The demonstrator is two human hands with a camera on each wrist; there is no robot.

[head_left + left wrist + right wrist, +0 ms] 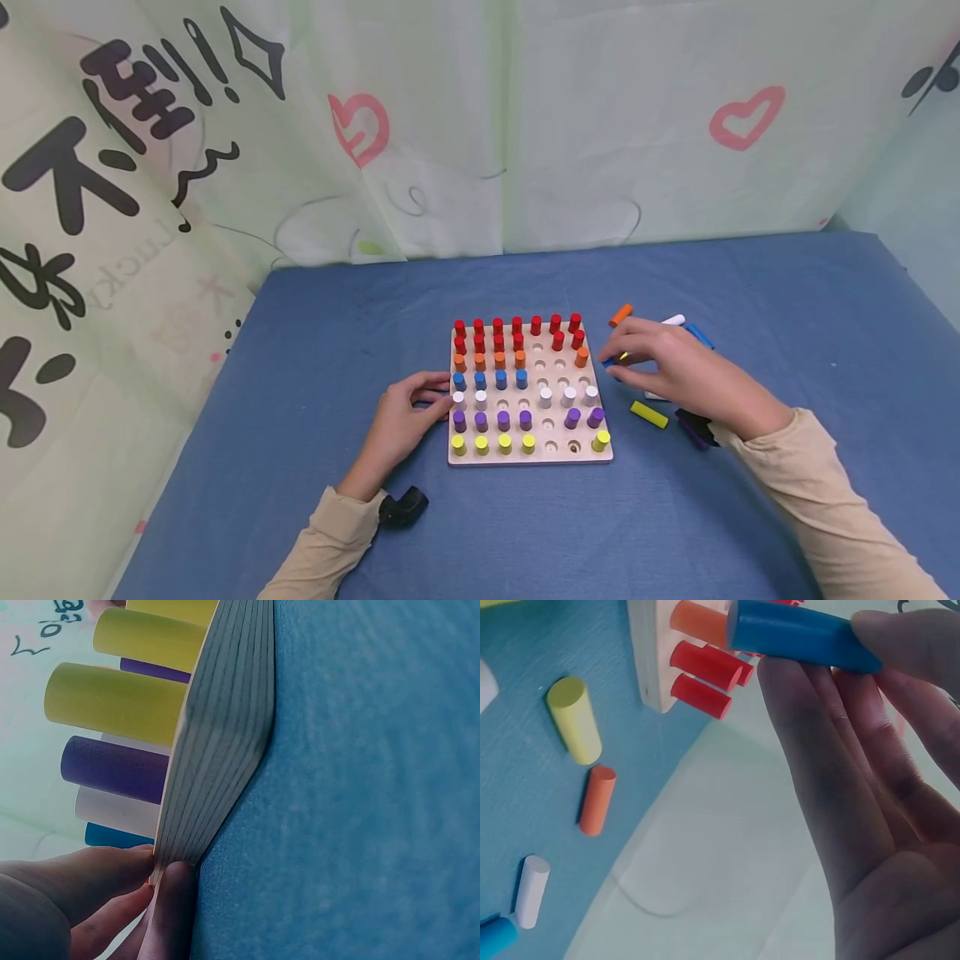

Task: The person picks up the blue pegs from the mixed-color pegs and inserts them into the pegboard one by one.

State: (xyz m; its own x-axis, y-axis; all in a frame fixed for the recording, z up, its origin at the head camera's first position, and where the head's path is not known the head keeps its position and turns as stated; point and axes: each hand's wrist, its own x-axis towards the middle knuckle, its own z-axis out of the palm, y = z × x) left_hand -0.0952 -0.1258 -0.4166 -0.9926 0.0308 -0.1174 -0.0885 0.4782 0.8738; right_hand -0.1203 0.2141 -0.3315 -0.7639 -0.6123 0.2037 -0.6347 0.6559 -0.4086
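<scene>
A wooden pegboard (531, 458) lies on the blue cloth with rows of red, orange, blue, white, purple and yellow pegs upright in it. Some holes stand bare, mostly toward the right side. My left hand (405, 417) holds the board's left edge beside the blue and white rows; in the left wrist view its fingertips (139, 859) meet the edge. Just off the board's right edge, my right hand (667, 362) pinches a blue peg (795, 634) between thumb and fingers. In the right wrist view this peg overlaps an orange peg (694, 621) on the board.
Loose pegs lie right of the board: an orange one (621, 315), a white one (673, 320), a blue one (700, 336) and a yellow one (649, 414), with a purple one (693, 432) beside the right wrist. A printed curtain (570, 183) hangs behind the table.
</scene>
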